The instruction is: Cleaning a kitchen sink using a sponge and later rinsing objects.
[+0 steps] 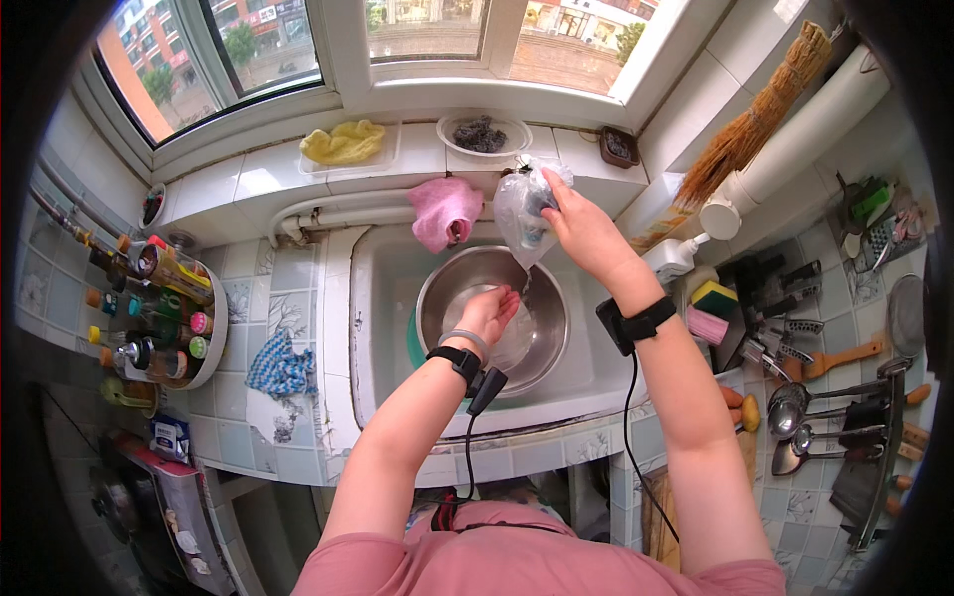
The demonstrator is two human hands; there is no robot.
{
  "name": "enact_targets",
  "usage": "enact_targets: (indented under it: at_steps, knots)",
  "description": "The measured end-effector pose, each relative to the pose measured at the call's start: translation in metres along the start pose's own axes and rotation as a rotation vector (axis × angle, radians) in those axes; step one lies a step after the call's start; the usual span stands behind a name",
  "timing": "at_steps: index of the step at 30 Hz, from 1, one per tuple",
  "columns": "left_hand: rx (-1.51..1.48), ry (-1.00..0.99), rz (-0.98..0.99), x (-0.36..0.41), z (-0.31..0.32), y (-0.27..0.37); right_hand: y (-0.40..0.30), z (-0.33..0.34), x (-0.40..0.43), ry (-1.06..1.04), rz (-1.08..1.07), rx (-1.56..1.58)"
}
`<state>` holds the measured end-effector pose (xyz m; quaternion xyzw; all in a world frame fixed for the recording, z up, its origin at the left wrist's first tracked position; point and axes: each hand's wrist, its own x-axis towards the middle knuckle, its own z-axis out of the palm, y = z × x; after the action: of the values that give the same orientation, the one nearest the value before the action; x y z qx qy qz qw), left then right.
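Observation:
In the white sink (596, 380) stands a stainless steel bowl (551, 350) with water in it. My left hand (488, 313) is over the bowl, cupped and with nothing visible in it. At the back right of the sink, my right hand (577, 216) grips the upper part of a clear plastic bag (514, 220). Something dark and bluish shows inside the bag, too unclear to name. A thin stream of water falls from around the bag's lower corner into the bowl, to the right of my left fingers. Part of a green basin (414, 343) shows beneath the bowl.
A pink cloth (446, 212) hangs at the sink's back edge. On the ledge lie a yellow cloth (344, 143) and a dish of dark scourers (481, 135). Bottles fill a white tray (216, 328) at left. A straw brush (760, 112) and utensils (790, 417) are at right.

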<state>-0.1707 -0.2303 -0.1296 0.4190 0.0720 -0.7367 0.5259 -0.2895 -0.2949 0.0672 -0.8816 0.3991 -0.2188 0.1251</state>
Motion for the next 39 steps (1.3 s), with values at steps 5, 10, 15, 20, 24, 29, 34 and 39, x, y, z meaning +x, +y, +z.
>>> enact_targets:
  at_steps: [5, 10, 15, 20, 24, 29, 34, 39]
  knots:
    - [-0.011, -0.005, 0.003, 0.023, 0.007, -0.007, -0.001, -0.002, 0.000, 0.000, 0.003, 0.063]
    - [-0.012, 0.003, 0.002, 0.040, 0.016, -0.012, 0.007, -0.001, -0.001, 0.005, -0.017, 0.077]
    - [0.012, 0.023, -0.004, 0.046, 0.008, -0.010, 0.025, 0.011, -0.025, 0.022, 0.414, 0.518]
    - [0.035, 0.019, -0.014, 0.041, 0.008, -0.007, 0.105, 0.098, -0.117, -0.215, 0.579, -0.055]
    - [0.025, 0.028, -0.016, 0.041, 0.003, -0.003, 0.108, 0.123, -0.143, -0.428, 0.696, 0.312]
    - [-0.027, 0.011, -0.015, 0.049, 0.004, -0.005, 0.126, 0.118, -0.132, -0.438, 0.804, 0.390]
    - [0.009, -0.017, 0.001, 0.069, 0.009, -0.006, 0.119, 0.124, -0.122, -0.094, 0.659, 0.105]
    - [-0.088, -0.135, 0.004, 0.091, 0.019, -0.007, 0.116, 0.156, -0.085, 0.075, 0.888, 0.943]
